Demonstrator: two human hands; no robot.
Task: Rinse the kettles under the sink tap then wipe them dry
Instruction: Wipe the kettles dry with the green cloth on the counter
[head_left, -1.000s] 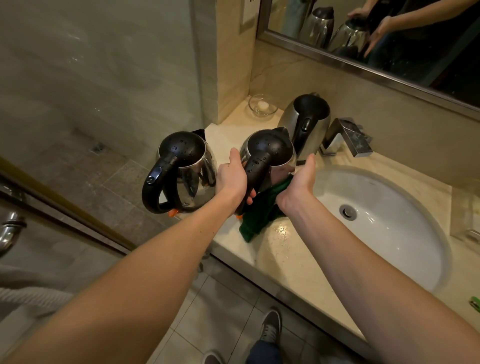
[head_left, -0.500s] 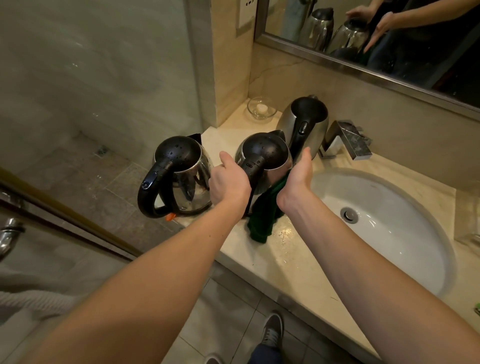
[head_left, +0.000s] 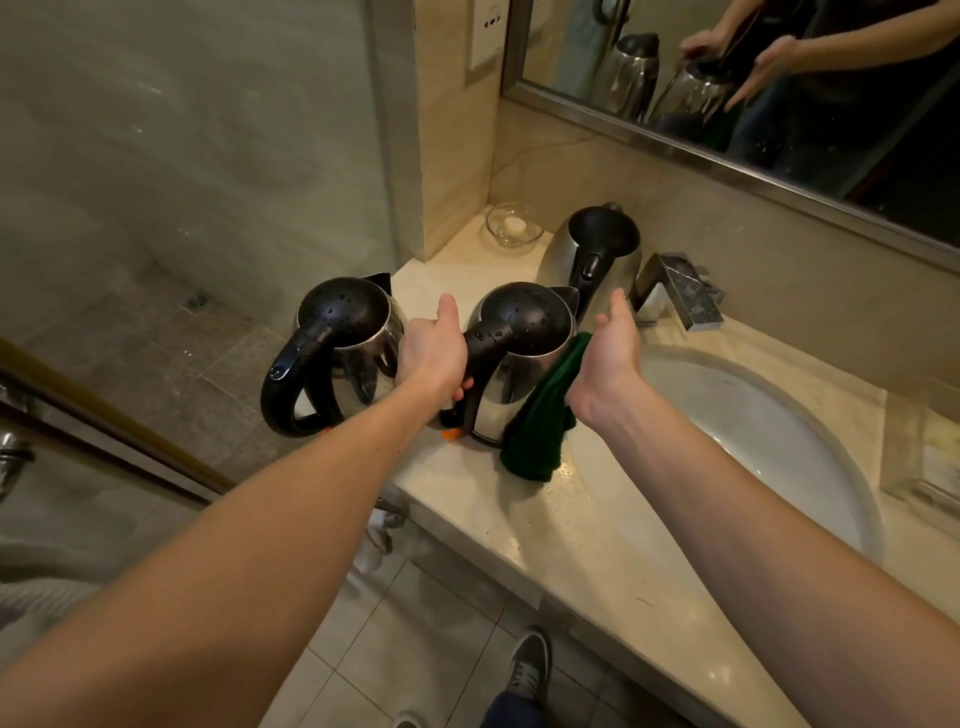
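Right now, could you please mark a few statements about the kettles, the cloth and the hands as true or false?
1. The left hand grips the middle kettle by its handle. True.
2. The green cloth lies in the sink basin. False: it hangs against the middle kettle's side, under the right hand.
3. Water drops sit on the lid of the left kettle. True.
4. The glass bowl stands in front of the tap. False: it stands in the back corner of the counter, left of the back kettle.
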